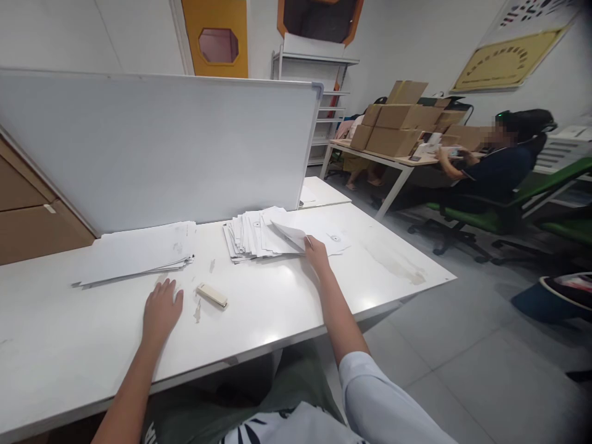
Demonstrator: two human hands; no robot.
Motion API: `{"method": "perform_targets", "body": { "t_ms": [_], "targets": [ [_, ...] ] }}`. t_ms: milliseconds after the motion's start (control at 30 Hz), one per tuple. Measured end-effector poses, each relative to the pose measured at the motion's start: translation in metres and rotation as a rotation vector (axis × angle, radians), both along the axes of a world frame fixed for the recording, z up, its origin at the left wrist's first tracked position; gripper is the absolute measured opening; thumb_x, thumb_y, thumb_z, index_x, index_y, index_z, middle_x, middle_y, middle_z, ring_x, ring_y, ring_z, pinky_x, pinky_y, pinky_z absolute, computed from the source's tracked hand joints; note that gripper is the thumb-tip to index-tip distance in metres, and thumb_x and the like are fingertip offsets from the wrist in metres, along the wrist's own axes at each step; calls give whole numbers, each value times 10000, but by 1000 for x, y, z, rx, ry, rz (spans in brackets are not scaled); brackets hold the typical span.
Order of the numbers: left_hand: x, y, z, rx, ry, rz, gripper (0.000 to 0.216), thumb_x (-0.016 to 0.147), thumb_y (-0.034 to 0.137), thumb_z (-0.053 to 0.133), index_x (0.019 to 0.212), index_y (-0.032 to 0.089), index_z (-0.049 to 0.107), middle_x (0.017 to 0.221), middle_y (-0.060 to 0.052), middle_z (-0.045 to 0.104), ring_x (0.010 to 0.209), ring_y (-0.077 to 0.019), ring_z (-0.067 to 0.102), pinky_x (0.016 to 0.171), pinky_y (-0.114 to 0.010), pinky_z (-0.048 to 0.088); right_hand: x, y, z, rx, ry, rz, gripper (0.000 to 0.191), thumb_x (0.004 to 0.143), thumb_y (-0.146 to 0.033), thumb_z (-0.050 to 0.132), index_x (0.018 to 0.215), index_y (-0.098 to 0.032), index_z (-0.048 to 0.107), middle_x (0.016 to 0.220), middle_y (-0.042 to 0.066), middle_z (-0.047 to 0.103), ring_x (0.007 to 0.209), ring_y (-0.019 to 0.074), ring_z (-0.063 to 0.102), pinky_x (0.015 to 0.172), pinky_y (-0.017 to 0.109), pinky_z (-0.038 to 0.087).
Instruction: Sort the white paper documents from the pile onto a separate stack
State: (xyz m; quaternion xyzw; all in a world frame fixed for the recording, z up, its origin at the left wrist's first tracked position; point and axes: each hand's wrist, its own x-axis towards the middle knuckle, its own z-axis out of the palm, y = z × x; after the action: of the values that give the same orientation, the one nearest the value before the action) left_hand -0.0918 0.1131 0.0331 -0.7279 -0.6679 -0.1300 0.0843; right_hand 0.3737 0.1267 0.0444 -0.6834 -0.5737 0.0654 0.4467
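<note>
My right hand (pixel 317 251) reaches out to a fanned pile of folded white papers (pixel 259 233) on the white table (pixel 287 302) and pinches the corner of one folded sheet (pixel 289 235), lifting it off the pile. My left hand (pixel 161 308) rests flat on the table, fingers stretched out, holding nothing. It lies just below a flat stack of white sheets (pixel 139 251) and left of a small cream-coloured bar (pixel 211 294).
A whiteboard (pixel 157 145) stands upright along the table's far edge. To the right, another person (pixel 497 166) sits in a green chair at a table piled with cardboard boxes (pixel 400 126). Grey floor lies to the right of my table.
</note>
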Motion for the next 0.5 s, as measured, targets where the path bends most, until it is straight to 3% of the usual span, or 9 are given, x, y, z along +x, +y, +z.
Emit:
{"method": "perform_targets", "body": {
  "t_ms": [167, 333, 433, 500],
  "targets": [
    [1, 1, -2, -5, -35, 1, 565, 935, 374, 271, 1332, 50, 510, 1442, -161, 460, 1373, -317, 349, 1116, -453, 293, 0, -2, 4, 84, 74, -124, 368, 939, -424, 309, 780, -209, 562, 645, 23, 554, 634, 180, 473, 661, 295, 400],
    [-1, -5, 6, 86, -116, -35, 516, 933, 330, 268, 1261, 64, 564, 1363, -161, 545, 1351, -290, 395, 1110, -442, 323, -14, -19, 10, 207, 181, -199, 454, 952, -505, 262, 815, -190, 559, 731, 43, 598, 709, 181, 515, 694, 293, 429],
    [13, -33, 12, 269, -178, -206, 439, 919, 252, 289, 1174, 118, 619, 1241, -134, 635, 1315, -249, 448, 1109, -429, 337, -34, -41, 5, 267, 259, -209, 510, 947, -545, 273, 902, -157, 603, 833, 81, 654, 810, 201, 578, 746, 305, 460],
    [39, -62, 11, 319, -209, -396, 380, 901, 215, 331, 1076, 166, 664, 1110, -120, 693, 1218, -247, 543, 1066, -444, 392, -49, -60, -3, 298, 351, -177, 509, 925, -565, 349, 937, -147, 638, 889, 96, 685, 874, 220, 612, 787, 323, 477]
  ]
}}
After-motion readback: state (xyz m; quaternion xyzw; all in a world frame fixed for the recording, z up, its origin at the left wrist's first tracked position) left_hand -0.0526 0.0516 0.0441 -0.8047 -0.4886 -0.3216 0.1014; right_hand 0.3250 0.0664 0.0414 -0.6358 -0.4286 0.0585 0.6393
